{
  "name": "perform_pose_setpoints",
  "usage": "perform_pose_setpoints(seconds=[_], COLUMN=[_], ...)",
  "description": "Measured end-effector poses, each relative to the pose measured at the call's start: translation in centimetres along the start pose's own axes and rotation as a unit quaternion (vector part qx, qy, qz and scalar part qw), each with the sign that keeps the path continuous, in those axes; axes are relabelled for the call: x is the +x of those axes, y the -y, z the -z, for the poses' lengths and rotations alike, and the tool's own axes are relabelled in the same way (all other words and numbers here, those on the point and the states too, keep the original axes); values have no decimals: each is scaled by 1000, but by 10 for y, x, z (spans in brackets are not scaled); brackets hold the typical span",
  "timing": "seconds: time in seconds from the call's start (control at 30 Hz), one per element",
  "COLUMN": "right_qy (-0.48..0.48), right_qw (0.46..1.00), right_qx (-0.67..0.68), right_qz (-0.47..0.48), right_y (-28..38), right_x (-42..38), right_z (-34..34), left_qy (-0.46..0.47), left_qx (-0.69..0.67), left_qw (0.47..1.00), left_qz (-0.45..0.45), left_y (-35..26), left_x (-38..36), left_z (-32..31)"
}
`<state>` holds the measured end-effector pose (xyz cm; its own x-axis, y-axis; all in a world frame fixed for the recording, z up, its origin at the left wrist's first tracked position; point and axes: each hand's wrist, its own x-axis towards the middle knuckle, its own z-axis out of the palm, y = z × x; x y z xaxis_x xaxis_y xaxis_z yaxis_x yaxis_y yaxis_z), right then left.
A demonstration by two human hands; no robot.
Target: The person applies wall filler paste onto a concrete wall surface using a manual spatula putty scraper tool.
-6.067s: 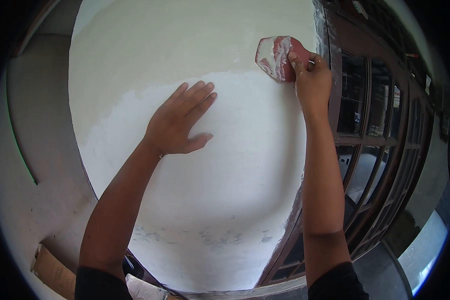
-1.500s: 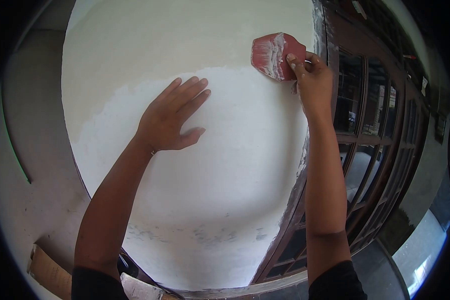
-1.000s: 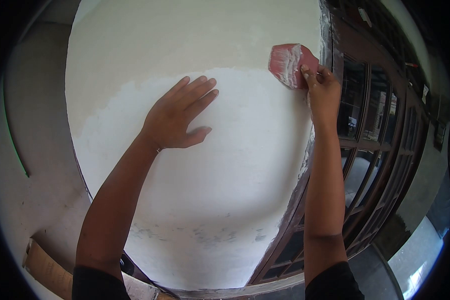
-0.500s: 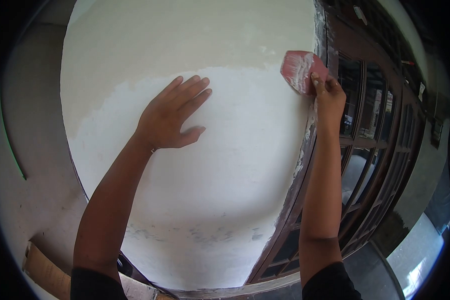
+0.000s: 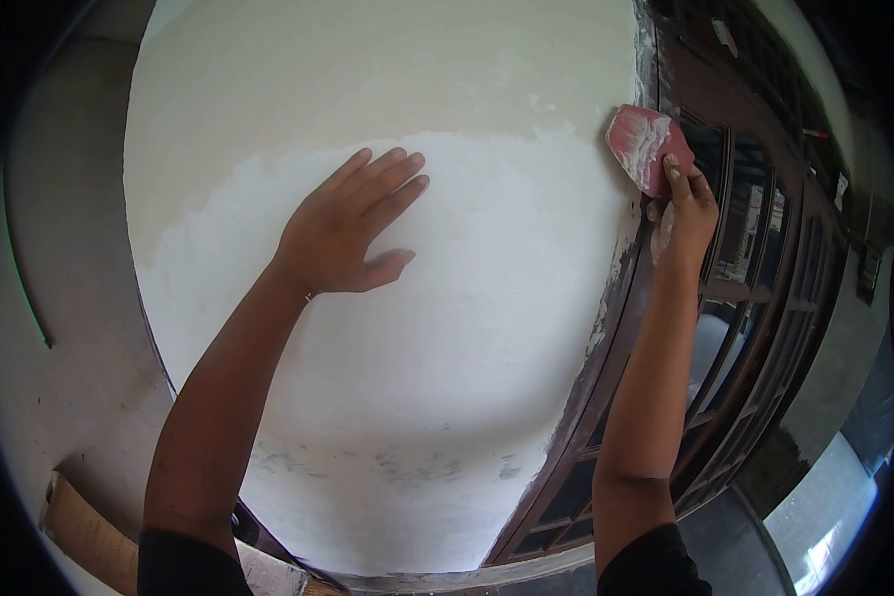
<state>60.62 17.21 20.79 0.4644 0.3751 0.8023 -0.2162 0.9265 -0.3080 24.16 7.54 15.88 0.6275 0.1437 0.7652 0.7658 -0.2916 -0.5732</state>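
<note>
My left hand lies flat with fingers spread on the wall, near the border between its white lower part and its grey-beige upper part. My right hand pinches a red scraper smeared with white paste. The scraper is at the wall's right edge, beside the dark frame strip. White paste also marks my right fingers. Whether the scraper touches the wall cannot be made out.
A brown door with glass panes stands right of the wall. Rough paste runs along the wall's right edge. A cardboard piece is at the lower left, and a green strip hangs further left.
My right hand and the red scraper have moved right, off the white area to the wall's edge by the door frame. My left hand has stayed nearly in place.
</note>
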Motion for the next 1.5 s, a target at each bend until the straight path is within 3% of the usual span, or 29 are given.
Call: perform_pose_setpoints(seconds=[0.03, 0.17, 0.3, 0.37, 0.73, 0.9, 1.07, 1.13, 1.17, 1.23, 1.5], right_qy=[8, 68, 15, -21, 71, 65, 80, 75, 65, 102, 150], right_qw=[999, 998, 993, 999, 975, 938, 871, 842, 827, 797, 745], right_qx=[47, -2, -104, 14, 117, 107, 69, 44, 31, -2, -112], right_qz=[13, 13, 50, 38, -174, -322, -479, -533, -557, -595, -641], right_y=[3, 0, -10, -23, 0, 11, 14, 25, 30, 39, 85], right_x=[-3, 0, 2, 1, -201, -317, -425, -468, -491, -533, -705], right_z=[-6, -35, -7, 16, 33, 61, 79, 72, 66, 57, 17], left_qy=[1, -3, -9, -7, 7, 36, 67, 48, 64, -22, -2], left_qx=[-4, -4, -7, -8, -65, -143, -255, -309, -308, -353, -327], left_qw=[1000, 1000, 1000, 1000, 997, 974, 891, 812, 799, 701, 596], left_qz=[0, -5, -6, -4, 44, 174, 371, 492, 512, 619, 734], left_y=[0, 0, 0, 1, -17, -84, -195, -237, -253, -280, -306], left_x=[0, 1, 1, 0, -14, -144, -308, -360, -382, -420, -578], left_z=[0, 1, 0, 0, 4, 8, 41, 69, 83, 112, 239])
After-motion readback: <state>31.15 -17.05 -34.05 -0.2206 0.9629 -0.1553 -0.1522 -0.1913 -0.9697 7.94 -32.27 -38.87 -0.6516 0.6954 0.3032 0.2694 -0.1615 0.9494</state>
